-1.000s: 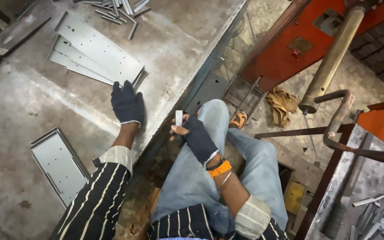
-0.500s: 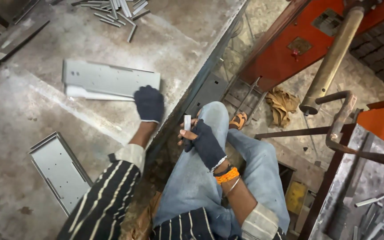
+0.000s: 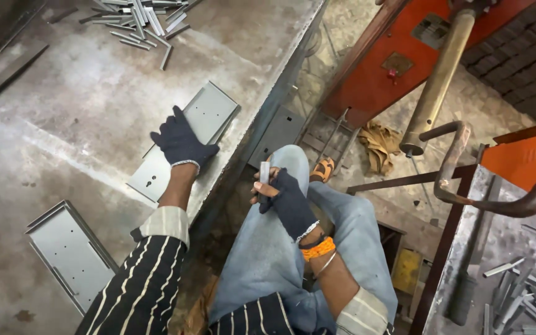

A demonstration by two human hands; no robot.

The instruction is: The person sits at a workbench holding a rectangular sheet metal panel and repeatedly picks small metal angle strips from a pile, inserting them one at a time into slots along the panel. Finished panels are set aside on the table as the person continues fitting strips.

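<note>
Plates (image 3: 184, 139) have swung round since a second ago: the stack now lies diagonal at the bench (image 3: 63, 124) edge, nearer the body, so the pull-in looks under way. Left hand (image 3: 180, 144) lies flat on top, fingers spread, pressing rather than gripping. Right hand (image 3: 283, 195) rests on the knee, closed round a small metal strip (image 3: 264, 174) sticking up past the fingertips.

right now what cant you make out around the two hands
- Head view: the part of the metal plate under the left hand is covered by the glove.
- Most of the small metal strip is hidden inside the right hand.
- The tray is partly hidden by the striped sleeve.
- The strips far off are cut by the top edge.
</note>
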